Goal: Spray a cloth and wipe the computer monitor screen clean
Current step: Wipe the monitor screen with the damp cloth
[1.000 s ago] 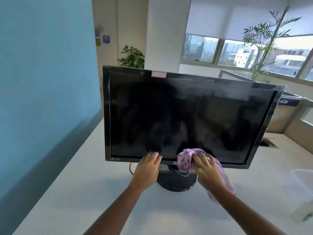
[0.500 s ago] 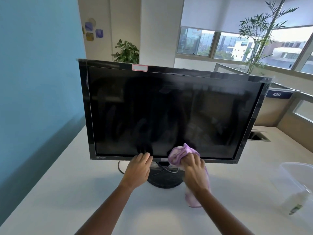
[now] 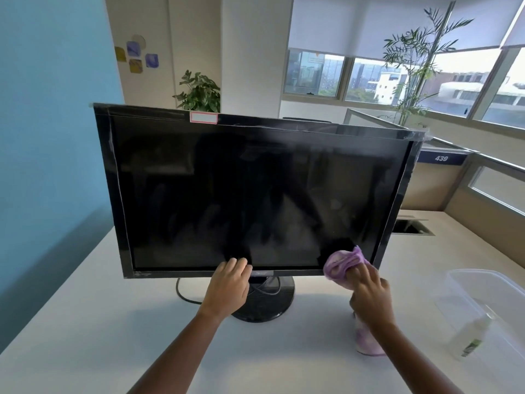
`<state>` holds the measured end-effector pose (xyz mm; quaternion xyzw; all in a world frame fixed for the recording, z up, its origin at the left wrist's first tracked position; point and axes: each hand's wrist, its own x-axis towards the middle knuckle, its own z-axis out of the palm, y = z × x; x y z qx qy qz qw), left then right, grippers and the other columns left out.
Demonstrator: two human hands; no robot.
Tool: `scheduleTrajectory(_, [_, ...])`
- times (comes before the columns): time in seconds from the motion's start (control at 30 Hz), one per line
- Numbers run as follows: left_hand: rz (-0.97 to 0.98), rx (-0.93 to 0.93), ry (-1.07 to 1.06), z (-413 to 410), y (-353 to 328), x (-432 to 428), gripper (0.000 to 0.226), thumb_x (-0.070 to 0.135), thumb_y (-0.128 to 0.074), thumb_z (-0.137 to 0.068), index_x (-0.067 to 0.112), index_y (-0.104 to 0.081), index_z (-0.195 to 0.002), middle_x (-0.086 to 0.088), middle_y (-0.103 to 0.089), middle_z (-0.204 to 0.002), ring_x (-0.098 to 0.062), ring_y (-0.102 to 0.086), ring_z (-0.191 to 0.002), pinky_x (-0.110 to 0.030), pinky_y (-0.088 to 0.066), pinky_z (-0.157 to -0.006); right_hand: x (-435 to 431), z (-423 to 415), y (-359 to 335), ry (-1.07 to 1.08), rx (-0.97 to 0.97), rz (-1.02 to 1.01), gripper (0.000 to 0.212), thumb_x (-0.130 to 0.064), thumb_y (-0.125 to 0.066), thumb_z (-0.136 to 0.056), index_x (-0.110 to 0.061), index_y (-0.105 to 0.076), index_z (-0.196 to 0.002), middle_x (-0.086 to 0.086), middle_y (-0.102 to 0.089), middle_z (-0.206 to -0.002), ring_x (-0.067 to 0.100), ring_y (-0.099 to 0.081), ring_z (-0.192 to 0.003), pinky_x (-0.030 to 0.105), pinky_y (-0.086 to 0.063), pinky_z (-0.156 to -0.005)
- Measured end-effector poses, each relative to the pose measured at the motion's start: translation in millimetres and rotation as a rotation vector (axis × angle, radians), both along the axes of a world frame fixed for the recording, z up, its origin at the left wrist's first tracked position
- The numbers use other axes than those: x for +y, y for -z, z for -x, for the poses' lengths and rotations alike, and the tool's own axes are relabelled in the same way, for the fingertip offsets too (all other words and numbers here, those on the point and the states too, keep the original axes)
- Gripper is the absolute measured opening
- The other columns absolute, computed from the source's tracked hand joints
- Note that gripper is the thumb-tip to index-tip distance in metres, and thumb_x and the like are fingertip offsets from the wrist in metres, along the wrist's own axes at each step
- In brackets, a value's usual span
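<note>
Cloth (image 3: pixel 343 264) — purple, bunched — sits gripped in the right hand (image 3: pixel 369 291), pressed to the lower right screen corner of the monitor (image 3: pixel 255 194); left hand (image 3: pixel 227 288) lays relaxed fingers on its bottom bezel.

We are facing the wide black flat-screen monitor (image 3: pixel 255 194), which is standing on its round black base (image 3: pixel 264 307) mid-way across the pale white bench (image 3: pixel 85 322). Our left hand (image 3: pixel 227 288) is resting on the lower bezel just left of centre, in front of the base. Our right hand (image 3: pixel 369 294) is pressing the crumpled lilac cloth (image 3: pixel 341 264) against the screen's lower right corner, with a tail of it hanging below the wrist. A thin black cable (image 3: pixel 181 295) is looping out left of the base. Well to the right, the clear plastic tub (image 3: pixel 466 277) is sitting on the bench, the small clear spray bottle (image 3: pixel 470 336) at its near side; we cannot tell whether inside. The blue partition wall (image 3: pixel 51 137) is running along the left, and a leafy potted plant (image 3: pixel 200 93) is standing behind the monitor.
</note>
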<state>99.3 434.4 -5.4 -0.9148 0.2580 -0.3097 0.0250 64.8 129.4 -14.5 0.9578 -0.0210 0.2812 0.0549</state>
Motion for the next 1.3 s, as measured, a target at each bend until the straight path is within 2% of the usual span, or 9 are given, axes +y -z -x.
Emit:
scheduleTrajectory(0.13, [0.006,-0.020,-0.005,-2.3,-6.5,-9.6,0.014,0.016,-0.077,-0.055,0.016,-0.065,-0.063,0.004,-0.061,-0.063,-0.014,-0.056,-0.056,-0.024,-0.048,-0.050,-17.4,8.6,-4.6,0.080,0.082,-0.181,0.058,0.016,-0.073,-0.036,0.002,-0.066,-0.092,0.023,-0.064,-0.106,0.044,-0.059,-0.088,0.046,-0.053,-0.050])
scheduleTrajectory(0.27, [0.036,-0.035,0.023,-2.3,-13.5,-21.0,0.008,0.015,-0.072,-0.059,0.017,-0.066,-0.063,0.006,-0.061,-0.063,-0.014,-0.056,-0.056,-0.022,-0.048,-0.049,-29.3,5.1,-10.9,0.037,0.110,-0.440,0.044,0.011,-0.057,-0.069,-0.001,-0.062,-0.111,0.020,-0.051,-0.127,0.043,-0.049,-0.103,0.046,-0.048,-0.077])
scheduleTrajectory(0.43, [0.294,0.020,0.099,4.0,-29.2,-49.7,0.015,0.006,-0.072,-0.061,0.016,-0.070,-0.071,0.005,-0.064,-0.066,-0.012,-0.058,-0.057,-0.017,-0.048,-0.045,-23.7,7.6,-33.8,-0.231,0.062,-1.243,0.050,-0.004,-0.051,-0.081,-0.014,-0.047,-0.130,0.010,-0.052,-0.125,0.028,-0.051,-0.111,0.037,-0.044,-0.089])
scheduleTrajectory(0.67, [0.659,0.422,0.158,9.4,-53.6,-107.2,0.023,0.019,-0.041,-0.094,0.016,-0.063,-0.101,0.005,-0.063,-0.093,-0.012,-0.059,-0.080,-0.021,-0.041,-0.063,-9.8,12.6,-48.7,-0.580,0.272,-1.901,0.037,-0.003,-0.040,-0.083,-0.016,-0.050,-0.116,0.014,-0.059,-0.093,0.027,-0.060,-0.081,0.032,-0.055,-0.060])
scheduleTrajectory(0.8, [0.939,0.899,0.138,6.4,-62.6,-131.7,0.035,0.042,-0.037,-0.094,0.017,-0.059,-0.103,0.004,-0.061,-0.091,-0.016,-0.061,-0.089,-0.031,-0.046,-0.078,0.5,14.1,-49.4,-0.657,0.359,-2.005,0.030,-0.017,-0.039,-0.087,-0.013,-0.064,-0.103,0.011,-0.069,-0.084,0.027,-0.067,-0.078,0.036,-0.056,-0.065])
scheduleTrajectory(0.87, [1.006,0.989,0.132,5.1,-62.9,-137.6,0.043,0.048,-0.038,-0.093,0.012,-0.059,-0.100,0.001,-0.060,-0.089,-0.019,-0.061,-0.091,-0.035,-0.047,-0.084,4.2,13.0,-48.4,-0.651,0.387,-2.026,0.046,-0.015,-0.028,-0.095,-0.007,-0.072,-0.086,0.013,-0.071,-0.076,0.026,-0.069,-0.072,0.032,-0.056,-0.061])
scheduleTrajectory(0.93, [1.089,1.031,0.149,4.1,-62.1,-139.8,0.038,0.048,-0.045,-0.091,0.013,-0.060,-0.098,0.001,-0.060,-0.085,-0.016,-0.060,-0.087,-0.035,-0.048,-0.084,8.1,8.9,-46.5,-0.654,0.431,-1.990,0.050,-0.016,-0.024,-0.098,-0.002,-0.072,-0.091,0.018,-0.072,-0.086,0.030,-0.069,-0.081,0.033,-0.056,-0.065])
scheduleTrajectory(1.1, [1.211,0.978,0.178,-1.4,-61.3,-132.0,0.015,0.025,-0.063,-0.084,0.022,-0.059,-0.098,-0.007,-0.065,-0.096,-0.023,-0.065,-0.094,-0.031,-0.052,-0.082,15.4,4.7,-49.5,-0.647,0.553,-1.835,0.048,-0.044,-0.055,-0.081,-0.016,-0.056,-0.121,0.017,-0.067,-0.113,0.031,-0.065,-0.103,0.038,-0.056,-0.077])
scheduleTrajectory(1.3, [1.083,0.646,0.173,-3.2,-71.0,-115.8,0.020,0.016,-0.067,-0.082,0.028,-0.058,-0.068,0.011,-0.062,-0.070,-0.004,-0.060,-0.069,-0.013,-0.047,-0.065,20.6,-5.4,-56.4,-0.605,0.431,-1.596,0.065,-0.016,-0.056,-0.090,-0.052,-0.018,-0.129,-0.004,-0.054,-0.116,0.021,-0.064,-0.101,0.034,-0.058,-0.081])
